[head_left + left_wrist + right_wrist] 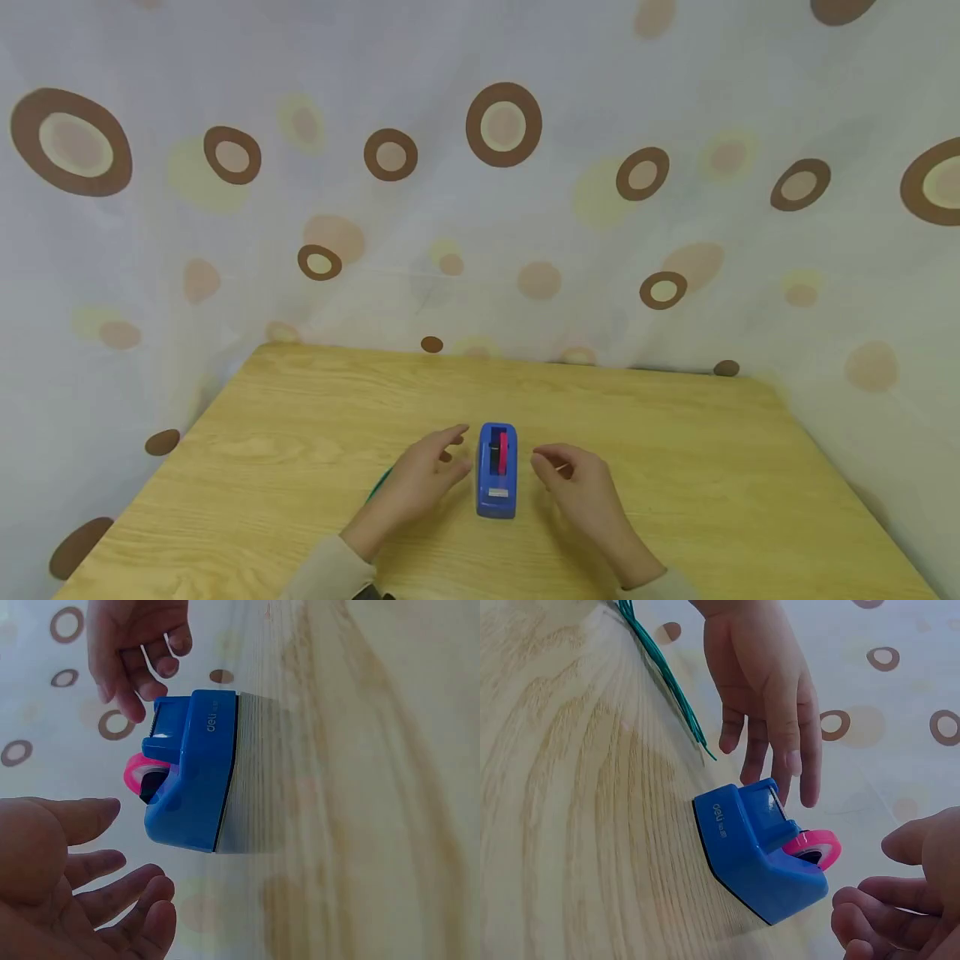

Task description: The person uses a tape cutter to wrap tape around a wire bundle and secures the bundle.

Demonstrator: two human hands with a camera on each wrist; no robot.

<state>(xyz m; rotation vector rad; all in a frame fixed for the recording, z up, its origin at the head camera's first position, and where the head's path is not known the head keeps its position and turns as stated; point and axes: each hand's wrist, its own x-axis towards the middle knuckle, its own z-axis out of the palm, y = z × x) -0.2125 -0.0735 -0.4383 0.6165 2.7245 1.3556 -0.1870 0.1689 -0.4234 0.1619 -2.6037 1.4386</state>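
Note:
A blue tape dispenser (pixel 497 500) stands on the wooden table between the two hands, with a pink roll of tape (pixel 503 454) in it. The left wrist view shows the white word "deli" on the side of the dispenser (pixel 196 772). To its left is my left hand (pixel 420 477), fingers spread and relaxed, holding nothing. My right hand (pixel 588 493) hovers at the right side with loosely bent fingers and nothing in them. Both hands appear apart from the dispenser. A bundle of green wire or cord (pixel 660 664) lies by the left hand, mostly hidden behind it in the head view.
The light wooden table (pixel 675 450) extends around the hands. Behind it and along its sides hangs a pale curtain (pixel 450 208) with brown rings and dots. A dark band or strap (pixel 369 592) shows at the left sleeve.

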